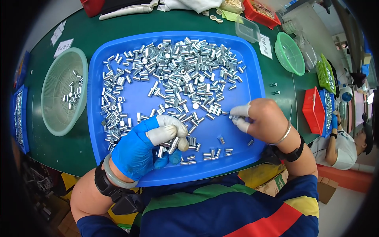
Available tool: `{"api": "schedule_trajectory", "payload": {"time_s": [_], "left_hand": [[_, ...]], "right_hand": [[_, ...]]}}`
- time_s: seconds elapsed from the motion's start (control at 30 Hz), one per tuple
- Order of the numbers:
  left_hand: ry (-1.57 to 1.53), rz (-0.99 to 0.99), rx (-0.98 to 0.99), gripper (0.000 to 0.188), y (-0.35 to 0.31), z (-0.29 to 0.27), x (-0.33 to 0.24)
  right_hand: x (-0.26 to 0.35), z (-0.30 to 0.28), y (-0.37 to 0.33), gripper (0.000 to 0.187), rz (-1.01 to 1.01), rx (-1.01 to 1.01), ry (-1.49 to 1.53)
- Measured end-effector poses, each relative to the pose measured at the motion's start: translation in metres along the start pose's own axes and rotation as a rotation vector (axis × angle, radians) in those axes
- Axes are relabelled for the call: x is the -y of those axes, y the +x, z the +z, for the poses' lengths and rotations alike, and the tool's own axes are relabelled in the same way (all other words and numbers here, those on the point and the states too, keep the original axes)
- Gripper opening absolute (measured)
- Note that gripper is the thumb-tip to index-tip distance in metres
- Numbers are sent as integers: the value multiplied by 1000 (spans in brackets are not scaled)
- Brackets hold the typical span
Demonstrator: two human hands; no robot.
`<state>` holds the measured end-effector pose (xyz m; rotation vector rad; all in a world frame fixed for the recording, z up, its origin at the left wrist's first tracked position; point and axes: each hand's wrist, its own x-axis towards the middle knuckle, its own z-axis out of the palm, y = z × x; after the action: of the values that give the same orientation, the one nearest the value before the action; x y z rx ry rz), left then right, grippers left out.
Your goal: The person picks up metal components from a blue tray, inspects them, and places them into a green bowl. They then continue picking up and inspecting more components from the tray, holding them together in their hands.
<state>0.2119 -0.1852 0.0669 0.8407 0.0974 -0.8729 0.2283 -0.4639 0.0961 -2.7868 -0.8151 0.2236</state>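
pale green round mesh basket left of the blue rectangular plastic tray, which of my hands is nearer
Left. Your blue-gloved left hand is right of the basket, over the near part of the tray; your right hand is farther off, over its right side.

Here I am at a broad green table (90, 33), its top bending round in my view, a pale grey surface (44, 23) beyond its upper-left edge. Over to my right, the room runs on, brightly lit, with a red strip (349, 178) bordering pale floor (347, 209) and brown cardboard boxes (327, 191).
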Motion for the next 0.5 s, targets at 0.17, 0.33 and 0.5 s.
{"api": "schedule_trajectory", "payload": {"time_s": [0.17,0.33,0.5], "left_hand": [[32,8,-49,20,1,9,-3],[8,-17,4,23,0,4,-2],[42,-57,-47,22,1,4,-1]], "right_hand": [[3,0,-18,22,-23,23,516],[-1,6,-26,23,-89,11,655],[-3,10,-29,23,-99,8,792]]}}
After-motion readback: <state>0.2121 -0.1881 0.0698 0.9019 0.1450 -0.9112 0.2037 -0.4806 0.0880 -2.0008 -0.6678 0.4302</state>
